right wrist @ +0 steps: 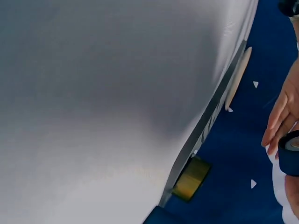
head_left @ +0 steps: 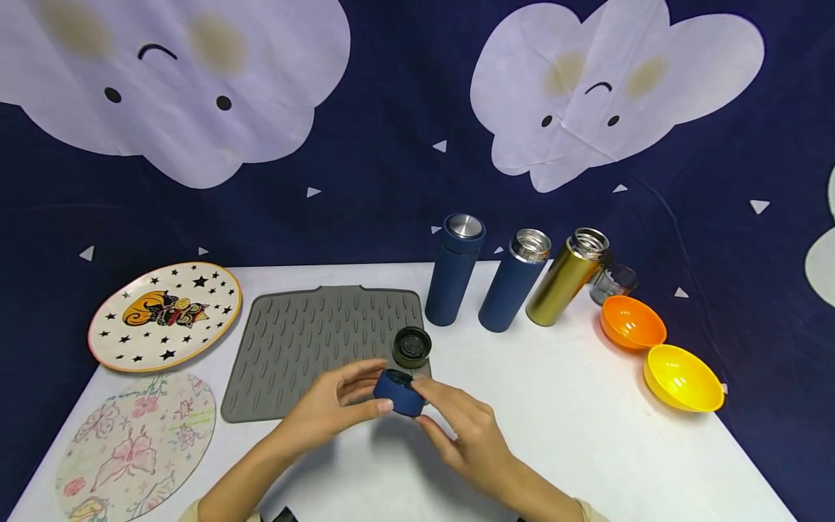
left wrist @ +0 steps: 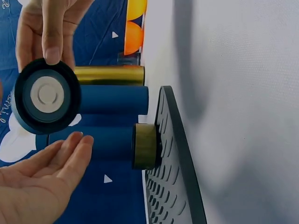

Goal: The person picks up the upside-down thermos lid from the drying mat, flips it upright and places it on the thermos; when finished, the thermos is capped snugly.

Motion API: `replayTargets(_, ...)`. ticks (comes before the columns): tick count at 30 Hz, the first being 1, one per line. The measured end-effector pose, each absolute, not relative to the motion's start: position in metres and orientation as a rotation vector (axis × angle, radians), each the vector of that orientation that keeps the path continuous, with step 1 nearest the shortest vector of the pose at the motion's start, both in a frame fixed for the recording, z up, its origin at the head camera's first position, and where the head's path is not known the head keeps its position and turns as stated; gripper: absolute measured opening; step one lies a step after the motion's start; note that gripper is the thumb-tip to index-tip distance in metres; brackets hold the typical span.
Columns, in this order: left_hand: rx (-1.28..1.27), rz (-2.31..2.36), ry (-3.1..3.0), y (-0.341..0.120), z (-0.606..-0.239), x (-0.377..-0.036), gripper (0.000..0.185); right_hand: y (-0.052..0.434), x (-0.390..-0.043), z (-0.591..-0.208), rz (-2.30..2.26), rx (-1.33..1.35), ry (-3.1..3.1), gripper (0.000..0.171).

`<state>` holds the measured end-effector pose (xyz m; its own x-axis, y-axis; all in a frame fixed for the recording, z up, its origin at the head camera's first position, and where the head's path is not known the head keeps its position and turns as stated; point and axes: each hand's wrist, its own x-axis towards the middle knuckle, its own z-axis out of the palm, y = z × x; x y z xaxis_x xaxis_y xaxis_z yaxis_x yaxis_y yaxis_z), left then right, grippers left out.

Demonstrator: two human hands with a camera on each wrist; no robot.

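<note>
A blue bottle lid point(head_left: 399, 392) with a black inner rim is held above the table, its pale round underside point(left wrist: 47, 94) facing the left wrist camera. My right hand point(head_left: 466, 435) pinches it at the rim between fingertips and thumb. Beside it my left hand point(head_left: 333, 402) is spread, fingers extended and thumb right at the lid's edge; in the left wrist view these fingers point(left wrist: 77, 156) lie open close to the lid. Just beyond the hands, a gold lid point(right wrist: 191, 178) sits upside down on the grey drying mat point(head_left: 326, 319), its dark inside point(head_left: 412, 344) facing up.
A capped blue bottle point(head_left: 450, 279), an uncapped blue bottle point(head_left: 512, 290) and an uncapped gold bottle point(head_left: 561, 286) stand at the back. To the right are a glass point(head_left: 613, 281), an orange bowl point(head_left: 631, 323) and a yellow bowl point(head_left: 685, 380). A patterned plate point(head_left: 222, 312) and round butterfly mat point(head_left: 163, 435) lie left.
</note>
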<state>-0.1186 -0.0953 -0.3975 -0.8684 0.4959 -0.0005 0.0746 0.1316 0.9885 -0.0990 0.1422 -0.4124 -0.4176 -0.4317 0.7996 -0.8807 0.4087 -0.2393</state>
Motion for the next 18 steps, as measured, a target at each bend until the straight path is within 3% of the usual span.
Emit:
replayTargets(9,0.696,1.796,1.959,-0.095,-0.400,-0.118,0.082,0.137,-0.099,-0.393,0.258,1.279,-1.670,0.021)
replayTargets(18,0.921,1.729,2.186,-0.086,-0.406,-0.108,0.090,0.139,-0.099,-0.389,0.032,1.332,-1.497,0.021)
